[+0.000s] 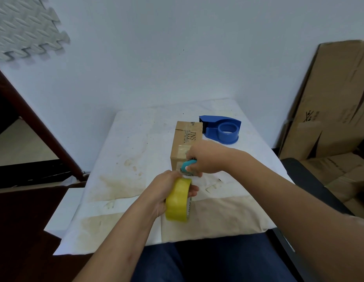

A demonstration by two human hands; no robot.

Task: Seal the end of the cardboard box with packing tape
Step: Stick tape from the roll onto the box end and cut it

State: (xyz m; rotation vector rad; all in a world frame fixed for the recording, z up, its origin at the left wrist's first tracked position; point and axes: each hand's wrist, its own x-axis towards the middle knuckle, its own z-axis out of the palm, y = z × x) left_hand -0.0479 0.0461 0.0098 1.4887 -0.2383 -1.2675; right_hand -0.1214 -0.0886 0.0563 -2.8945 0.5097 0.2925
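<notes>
Cardboard box (187,145) on desk (124,151), mid-right. Left hand (166,192) fingers wrapped around yellow tape roll (178,200) just before box's near end; right hand (203,159) closed on teal cutter (187,166) against it.

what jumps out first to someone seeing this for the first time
The yellow tape roll gripped in the left hand at the table's near middle. Just beyond it, the right hand holds a small teal cutter against the near end of the cardboard box. A blue tape dispenser sits unused behind the box.
</notes>
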